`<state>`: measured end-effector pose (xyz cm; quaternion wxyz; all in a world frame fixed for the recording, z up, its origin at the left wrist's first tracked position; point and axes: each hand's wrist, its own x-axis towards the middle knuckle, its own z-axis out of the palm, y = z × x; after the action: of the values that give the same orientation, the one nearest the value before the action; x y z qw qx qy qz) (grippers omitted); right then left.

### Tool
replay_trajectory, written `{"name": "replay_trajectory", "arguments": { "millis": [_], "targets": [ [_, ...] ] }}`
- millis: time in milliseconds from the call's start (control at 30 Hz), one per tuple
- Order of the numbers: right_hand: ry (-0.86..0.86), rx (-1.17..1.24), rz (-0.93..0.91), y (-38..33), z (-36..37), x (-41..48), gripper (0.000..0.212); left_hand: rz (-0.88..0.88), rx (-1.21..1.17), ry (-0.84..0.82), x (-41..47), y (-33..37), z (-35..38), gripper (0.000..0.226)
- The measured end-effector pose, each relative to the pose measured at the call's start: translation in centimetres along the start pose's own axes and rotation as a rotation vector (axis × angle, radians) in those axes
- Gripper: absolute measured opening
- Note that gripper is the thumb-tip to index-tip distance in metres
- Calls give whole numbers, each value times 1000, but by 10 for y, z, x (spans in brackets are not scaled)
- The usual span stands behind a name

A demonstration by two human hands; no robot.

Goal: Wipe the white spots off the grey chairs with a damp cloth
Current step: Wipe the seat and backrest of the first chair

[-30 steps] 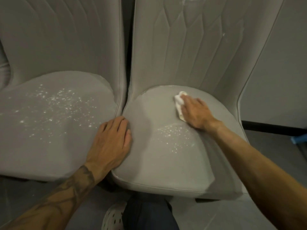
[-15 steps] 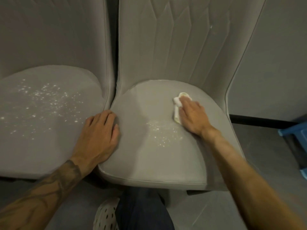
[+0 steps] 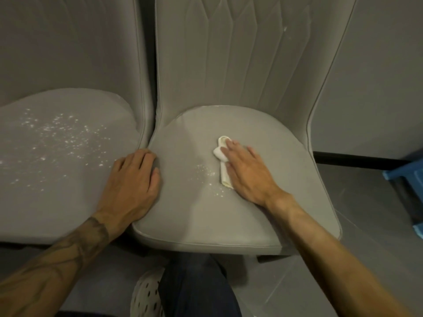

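Two grey chairs stand side by side. On the right chair's seat (image 3: 286,156) my right hand (image 3: 246,170) presses a folded white cloth (image 3: 222,159) flat with straight fingers; only the cloth's left edge shows. A small patch of white spots (image 3: 209,178) lies just left of the cloth. My left hand (image 3: 132,179) rests flat where the two seats meet, fingers straight. The left chair's seat (image 3: 34,202) carries a wide scatter of white spots (image 3: 61,143). One white fleck (image 3: 285,29) marks the right chair's backrest.
A pale wall panel (image 3: 377,76) with a dark skirting strip stands right of the chairs. A blue plastic object (image 3: 405,175) sits on the grey tiled floor at far right. My dark trouser leg (image 3: 194,287) and a white perforated shoe (image 3: 146,296) are below the seat's front edge.
My right hand has slid the cloth toward the front and left over the right seat, and the patch of white spots there has shrunk. My left hand stays planted between the seats.
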<state>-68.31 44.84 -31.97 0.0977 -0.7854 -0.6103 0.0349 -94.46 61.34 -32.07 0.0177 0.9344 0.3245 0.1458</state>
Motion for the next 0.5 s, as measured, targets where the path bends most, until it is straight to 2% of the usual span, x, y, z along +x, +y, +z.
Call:
{"name": "replay_trajectory", "arguments": {
  "millis": [67,233,400,500],
  "targets": [
    [-20,-22,-22,8,-6,-3,52,1,-3,-11,0,0,-1,33],
    [-21,-98,151,61,-30,-28,53,-2,-3,-11,1,0,-1,36],
    [-18,-317,97,51,-44,-26,51,-6,-16,-19,1,2,-2,36],
    [-34,-257,25,53,-52,-18,47,1,-1,-7,2,1,-2,33]
  ]
}}
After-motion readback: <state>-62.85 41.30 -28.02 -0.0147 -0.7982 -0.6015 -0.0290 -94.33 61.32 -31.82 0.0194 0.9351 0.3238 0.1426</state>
